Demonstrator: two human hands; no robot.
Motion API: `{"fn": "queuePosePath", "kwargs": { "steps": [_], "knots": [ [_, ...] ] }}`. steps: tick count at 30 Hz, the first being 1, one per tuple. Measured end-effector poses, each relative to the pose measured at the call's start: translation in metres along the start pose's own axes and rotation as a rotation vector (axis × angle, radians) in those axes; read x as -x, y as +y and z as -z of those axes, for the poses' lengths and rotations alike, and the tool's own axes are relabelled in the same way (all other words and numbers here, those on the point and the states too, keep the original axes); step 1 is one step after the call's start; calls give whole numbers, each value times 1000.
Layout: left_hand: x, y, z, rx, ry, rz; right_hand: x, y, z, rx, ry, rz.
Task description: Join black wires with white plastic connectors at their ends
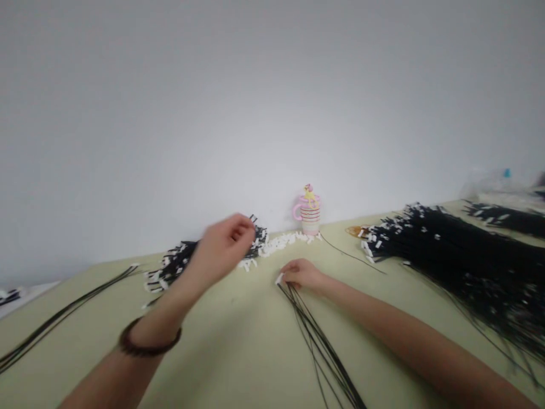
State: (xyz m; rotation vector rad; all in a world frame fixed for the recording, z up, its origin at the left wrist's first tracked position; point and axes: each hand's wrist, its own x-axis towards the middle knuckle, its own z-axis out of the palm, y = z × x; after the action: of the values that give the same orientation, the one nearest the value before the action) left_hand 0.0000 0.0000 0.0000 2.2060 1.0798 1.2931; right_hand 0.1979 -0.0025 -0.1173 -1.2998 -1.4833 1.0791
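Note:
My right hand (300,274) rests on the tabletop, pinching a bundle of thin black wires (319,341) near their white connector ends (279,278). The wires fan out towards me. My left hand (225,241) is raised and blurred, with curled fingers, just in front of a heap of black wires with white tips (179,264). Whether it holds anything is hidden. A dark beaded bracelet (150,338) circles my left wrist.
Loose white connectors (281,244) lie along the wall. A pink-handled striped cup (310,218) stands behind them. A large mass of black wires (460,261) covers the right of the pale green table (230,318), and a thin wire bundle (63,318) lies at left.

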Motion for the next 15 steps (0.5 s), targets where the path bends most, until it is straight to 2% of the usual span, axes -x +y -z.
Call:
{"fn": "queuePosePath", "kwargs": {
  "steps": [1,2,4,6,8,11,15],
  "knots": [
    [3,-9,-15,-28,-97,-24,1,1,-5,-50,19,1],
    [8,-20,-31,-65,-243,-53,2,3,-8,-110,34,5],
    [22,-45,-61,-46,-333,-26,5,7,-12,-239,54,26],
    [40,-67,-82,53,-492,21,7,10,-15,-295,38,63],
    [54,-82,-91,101,-499,47,9,11,-18,-290,1,86],
    [58,-90,-90,227,-429,130,10,9,-25,-328,-10,100],
    [44,-93,-80,428,-270,464,20,3,-37,-341,-44,88]
  ]
}}
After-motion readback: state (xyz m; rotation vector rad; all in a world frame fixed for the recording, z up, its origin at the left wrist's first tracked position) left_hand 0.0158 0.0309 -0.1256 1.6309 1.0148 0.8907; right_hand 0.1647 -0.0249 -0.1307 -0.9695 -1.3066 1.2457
